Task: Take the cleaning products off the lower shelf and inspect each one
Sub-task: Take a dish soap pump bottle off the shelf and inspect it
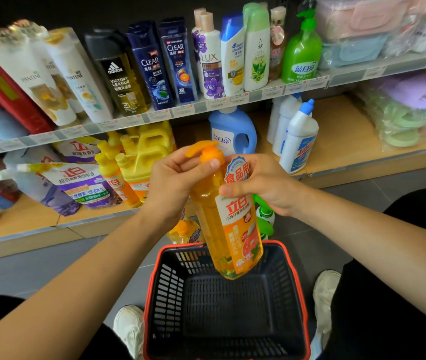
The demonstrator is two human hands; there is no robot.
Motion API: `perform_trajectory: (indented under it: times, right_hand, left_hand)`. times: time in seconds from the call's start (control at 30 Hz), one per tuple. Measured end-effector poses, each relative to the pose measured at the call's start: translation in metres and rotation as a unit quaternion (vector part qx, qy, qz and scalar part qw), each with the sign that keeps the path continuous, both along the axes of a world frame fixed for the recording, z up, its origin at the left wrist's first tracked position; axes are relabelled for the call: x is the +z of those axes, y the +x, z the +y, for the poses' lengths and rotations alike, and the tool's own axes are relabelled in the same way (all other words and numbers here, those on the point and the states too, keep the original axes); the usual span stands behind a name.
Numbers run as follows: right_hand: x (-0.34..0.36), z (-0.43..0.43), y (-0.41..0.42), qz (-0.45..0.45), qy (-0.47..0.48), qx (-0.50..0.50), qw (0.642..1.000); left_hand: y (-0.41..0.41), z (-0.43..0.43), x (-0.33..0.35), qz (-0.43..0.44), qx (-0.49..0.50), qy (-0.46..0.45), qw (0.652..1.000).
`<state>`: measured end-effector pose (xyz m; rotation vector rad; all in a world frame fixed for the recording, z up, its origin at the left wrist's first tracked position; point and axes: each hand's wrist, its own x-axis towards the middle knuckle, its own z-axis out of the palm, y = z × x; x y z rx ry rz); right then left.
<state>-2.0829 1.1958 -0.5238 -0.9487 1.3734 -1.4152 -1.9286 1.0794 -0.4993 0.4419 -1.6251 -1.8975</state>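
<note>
The orange pump bottle (232, 229) of dish liquid is off the lower shelf (341, 131) and held in the air, tilted a little with its base hanging just above the open basket (297, 281) that sits on the floor between the person's shoes. The left hand (175, 178) has a closed grip high up, fingers and thumb curled about the pump head (201, 149) and its collar. The right hand (264, 183) has its grip wrapped round the bottle's shoulder, thumb across the front just under the paper neck tag (236, 170). The label faces the camera, so this looks like the inspecting step for this one product. Behind it on the lower shelf stand the yellow jugs (149, 149), purple refill pouches (82, 183), a blue detergent jug (232, 131) and white squeeze bottles (297, 141), none of them touched. Next, I judge, the bottle must be turned to show its back and then put down somewhere steady, which frees a hand to reach for another product. The grip on the pump is a weak point, since the head could twist or press down under the bottle's weight.
</note>
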Motion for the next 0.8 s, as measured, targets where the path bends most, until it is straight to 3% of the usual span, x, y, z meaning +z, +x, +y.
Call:
perform_trajectory:
  times: [0.13,0.4,0.63,0.8]
  right_hand:
    - [-0.004,-0.001,0.005,0.032,0.000,-0.038,0.999]
    - [-0.005,-0.002,0.003,-0.045,0.011,0.021,0.999]
    - [-0.003,-0.004,0.002,-0.024,-0.001,-0.041,0.999]
    - [0.000,-0.002,-0.008,-0.031,-0.028,-0.136,0.990]
  left_hand:
    - [-0.001,0.001,-0.002,-0.026,0.017,0.004,1.000]
    - [0.002,-0.022,0.002,-0.031,-0.154,0.031,0.987]
    - [0.004,-0.020,-0.011,-0.076,-0.033,-0.043,0.996]
    - [0.016,-0.024,-0.036,-0.180,-0.050,-0.036,0.982]
